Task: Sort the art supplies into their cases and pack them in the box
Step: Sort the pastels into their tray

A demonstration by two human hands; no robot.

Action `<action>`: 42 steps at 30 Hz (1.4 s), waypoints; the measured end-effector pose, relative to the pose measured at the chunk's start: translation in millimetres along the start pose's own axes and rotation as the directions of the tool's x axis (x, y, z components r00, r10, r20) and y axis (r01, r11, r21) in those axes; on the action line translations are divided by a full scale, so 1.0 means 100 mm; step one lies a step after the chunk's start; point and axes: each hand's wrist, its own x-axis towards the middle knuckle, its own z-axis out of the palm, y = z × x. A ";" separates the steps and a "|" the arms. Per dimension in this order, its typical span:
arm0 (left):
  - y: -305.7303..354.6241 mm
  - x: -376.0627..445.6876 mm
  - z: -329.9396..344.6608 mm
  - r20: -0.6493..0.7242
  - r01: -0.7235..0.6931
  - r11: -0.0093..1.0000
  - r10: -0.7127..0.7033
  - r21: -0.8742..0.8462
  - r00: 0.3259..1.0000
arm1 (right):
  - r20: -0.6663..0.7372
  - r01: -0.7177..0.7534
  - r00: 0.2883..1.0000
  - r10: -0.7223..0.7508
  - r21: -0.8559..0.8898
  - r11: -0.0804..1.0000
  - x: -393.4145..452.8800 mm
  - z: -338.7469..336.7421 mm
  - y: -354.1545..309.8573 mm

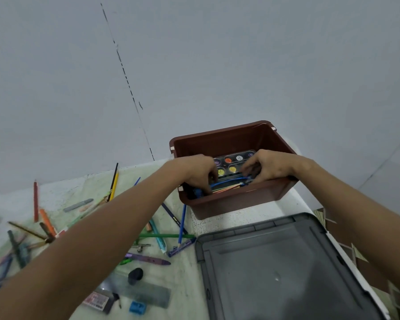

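A brown plastic box (236, 202) stands at the far side of the table. Inside it lies a clear paint set (233, 161) with round colour pots. In front of the paints sits a blue-edged case (226, 186) holding coloured sticks. Both hands reach into the box. My left hand (198, 173) grips the case's left end with curled fingers. My right hand (269, 166) grips its right end, fingers hooked over the blue rim. Loose pencils and crayons (44, 224) are scattered on the table to the left.
A grey lid (286, 269) lies flat in front of the box. Near the front edge lie a clear ruler (146, 294), a blue sharpener (138, 307), a dark eraser (135, 274) and a small lead case (97, 301). A pale wall rises behind the table.
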 end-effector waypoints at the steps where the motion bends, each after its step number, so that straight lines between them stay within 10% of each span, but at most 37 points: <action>1: -0.02 -0.07 -0.03 -0.094 -0.007 1.000 0.006 -0.020 0.996 | -0.048 0.035 0.998 -0.032 0.052 0.998 -0.03 0.01 -0.10; 8: -0.62 -1.11 0.02 -0.506 0.045 0.962 -0.181 -0.269 0.843 | -0.260 0.295 0.938 -0.229 0.256 0.921 0.10 0.30 -1.22; 20: -2.21 -3.96 1.35 -0.391 0.450 0.643 -0.750 -0.620 0.534 | -0.028 0.557 0.821 -0.571 0.263 0.788 1.15 2.15 -3.95; 28: -3.29 -5.45 2.32 -0.166 0.638 0.306 -0.948 -0.707 0.272 | -0.062 0.490 0.870 -0.489 0.215 0.845 1.59 3.55 -5.10; 36: -3.75 -5.61 2.76 0.014 0.525 0.189 -0.934 -0.830 0.357 | -0.160 0.284 0.953 -0.256 0.194 0.939 1.66 4.14 -5.29; 42: -3.51 -5.54 2.63 -0.170 0.384 0.323 -0.908 -0.865 0.382 | -0.135 0.134 0.987 -0.082 0.441 0.887 1.29 3.94 -5.05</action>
